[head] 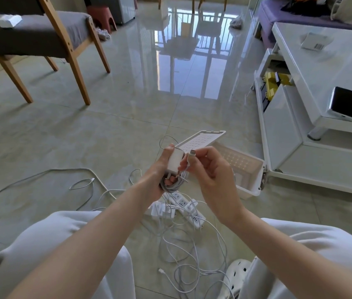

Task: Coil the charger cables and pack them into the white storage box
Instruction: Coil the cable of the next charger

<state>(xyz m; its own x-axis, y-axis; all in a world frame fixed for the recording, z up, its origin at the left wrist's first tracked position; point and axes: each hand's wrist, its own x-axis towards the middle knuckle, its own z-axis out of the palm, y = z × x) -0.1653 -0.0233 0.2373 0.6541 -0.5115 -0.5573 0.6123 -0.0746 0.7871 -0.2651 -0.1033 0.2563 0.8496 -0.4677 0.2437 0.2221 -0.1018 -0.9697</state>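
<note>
My left hand (160, 169) grips a white charger brick (175, 161) together with a grey-white coil of its cable (175, 183) wound below it. My right hand (211, 167) pinches the cable's free end just below its plug (192, 152), held upright beside the brick. The white storage box (249, 189) lies open on the floor just behind my hands, its perforated lid (201, 140) tilted back. More white cables (183, 251) lie tangled on the floor between my knees, with white power strips (192, 210) among them.
A white low table (332, 67) with a phone (346, 102) stands at the right, its base close to the box. A wooden chair (41, 39) stands at the back left. A loose cable (41, 175) trails left across the tiled floor. A white shoe (236, 275) is near my right leg.
</note>
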